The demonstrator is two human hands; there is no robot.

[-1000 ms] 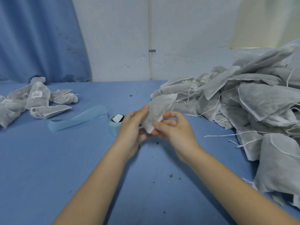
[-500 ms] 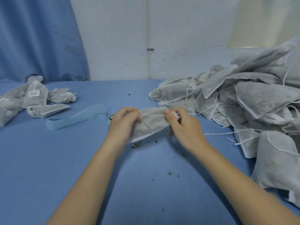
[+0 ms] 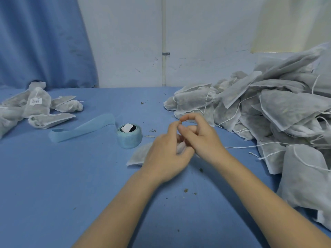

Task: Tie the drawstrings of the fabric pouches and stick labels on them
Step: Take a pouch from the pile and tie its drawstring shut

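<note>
A grey fabric pouch [image 3: 138, 154] lies on the blue table under my hands, its bottom end sticking out to the left. My left hand [image 3: 165, 154] grips the gathered neck of this pouch. My right hand [image 3: 200, 136] is just beside it, fingers curled, thumb and forefinger pinched together above the neck; the thin drawstring between them is too fine to make out. A blue label roll [image 3: 129, 136] stands left of the hands, with a white label showing on top and a long backing strip [image 3: 84, 129] trailing left.
A big heap of untied grey pouches [image 3: 279, 111] with loose white strings fills the right side. A small group of pouches with labels [image 3: 35, 106] lies at the far left. Dry crumbs dot the blue table [image 3: 71, 185]. A blue curtain [image 3: 41, 42] and white wall stand behind.
The pouch has gone from held up and stretched between both hands to lying on the table. Both hands have closed in on its neck, the right one now pinching above it.
</note>
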